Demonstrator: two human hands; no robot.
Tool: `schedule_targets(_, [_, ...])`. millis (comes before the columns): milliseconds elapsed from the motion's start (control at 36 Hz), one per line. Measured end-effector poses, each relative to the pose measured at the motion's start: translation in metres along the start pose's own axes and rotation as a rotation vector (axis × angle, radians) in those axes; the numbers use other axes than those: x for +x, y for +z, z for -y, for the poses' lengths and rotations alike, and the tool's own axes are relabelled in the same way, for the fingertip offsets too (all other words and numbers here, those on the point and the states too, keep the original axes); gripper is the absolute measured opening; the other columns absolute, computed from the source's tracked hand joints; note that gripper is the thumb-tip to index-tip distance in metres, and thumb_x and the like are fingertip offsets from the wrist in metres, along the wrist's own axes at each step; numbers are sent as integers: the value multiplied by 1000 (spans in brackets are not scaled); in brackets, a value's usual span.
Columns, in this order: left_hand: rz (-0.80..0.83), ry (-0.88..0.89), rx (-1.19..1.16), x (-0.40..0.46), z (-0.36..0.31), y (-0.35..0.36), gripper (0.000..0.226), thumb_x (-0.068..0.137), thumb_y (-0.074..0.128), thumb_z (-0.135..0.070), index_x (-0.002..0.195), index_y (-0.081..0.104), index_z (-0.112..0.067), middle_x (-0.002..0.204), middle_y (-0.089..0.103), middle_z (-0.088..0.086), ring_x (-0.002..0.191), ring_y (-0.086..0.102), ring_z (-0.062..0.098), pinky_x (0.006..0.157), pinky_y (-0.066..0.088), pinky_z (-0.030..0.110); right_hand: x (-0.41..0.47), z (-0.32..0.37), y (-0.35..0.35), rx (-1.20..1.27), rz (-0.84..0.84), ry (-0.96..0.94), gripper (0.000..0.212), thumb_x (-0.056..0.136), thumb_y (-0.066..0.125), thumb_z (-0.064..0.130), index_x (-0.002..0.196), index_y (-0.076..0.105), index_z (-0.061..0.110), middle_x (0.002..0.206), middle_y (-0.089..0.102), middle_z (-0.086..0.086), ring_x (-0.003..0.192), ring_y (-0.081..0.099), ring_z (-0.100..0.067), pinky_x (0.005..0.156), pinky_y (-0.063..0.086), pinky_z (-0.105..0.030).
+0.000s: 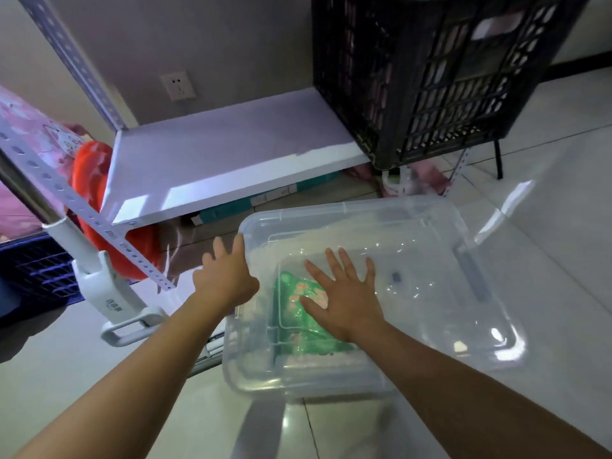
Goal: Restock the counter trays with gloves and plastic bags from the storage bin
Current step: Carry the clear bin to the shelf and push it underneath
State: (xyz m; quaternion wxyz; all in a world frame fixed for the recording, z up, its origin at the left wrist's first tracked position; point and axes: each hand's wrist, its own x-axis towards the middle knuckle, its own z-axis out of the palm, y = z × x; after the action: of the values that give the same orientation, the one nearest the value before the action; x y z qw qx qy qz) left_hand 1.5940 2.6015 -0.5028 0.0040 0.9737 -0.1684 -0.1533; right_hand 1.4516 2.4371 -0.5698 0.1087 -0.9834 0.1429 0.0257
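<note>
A clear plastic storage bin (463, 293) with its clear lid on sits on the tiled floor in front of a shelf. Through the lid I see a green packet (298, 329) with pink print lying at the bin's left side. My right hand (344, 293) rests flat on the lid, fingers spread, over the green packet. My left hand (225, 276) is at the bin's left rim, its fingers curled over the corner edge. No counter trays are in view.
A white metal shelf (231, 150) stands behind the bin, with a black lattice crate (430, 77) on its right end. Boxes and an orange bag (92, 193) lie under and beside the shelf. A white handled device (109, 293) leans at the left.
</note>
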Motion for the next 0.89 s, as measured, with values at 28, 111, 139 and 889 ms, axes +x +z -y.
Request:
schedule_targets(28, [-87,59,13,-2,-8,0,88,86,64,-38,156,11,-28,165,11,14,146,22,42,111,32,58,-1,1,-3,23,3,2,68,89,15,74,152,6,49,167,-1,1,152,-11,-22,112,-18,-63])
schedule_targets(111, [-269,214,7,-8,-42,6,83,89,56,-52,157,13,-29,166,13,13,151,14,36,119,22,55,-7,-4,-11,68,-45,37,62,93,24,64,151,26,41,165,15,1,152,-4,-25,112,-16,-62])
schedule_targets(139, [-288,253,9,-12,-56,10,82,90,52,-56,157,13,-31,166,11,12,151,11,35,120,18,54,-10,-10,-14,82,-78,63,60,94,28,61,149,33,38,164,19,0,152,-2,-26,113,-15,-62])
schedule_targets(889, [-219,515,-34,-39,-142,104,72,85,-7,-80,151,-7,-52,165,-10,-4,153,-10,25,117,-14,60,-35,-242,-112,746,332,1010,69,63,91,26,123,59,12,122,62,-8,103,61,-27,84,43,-40])
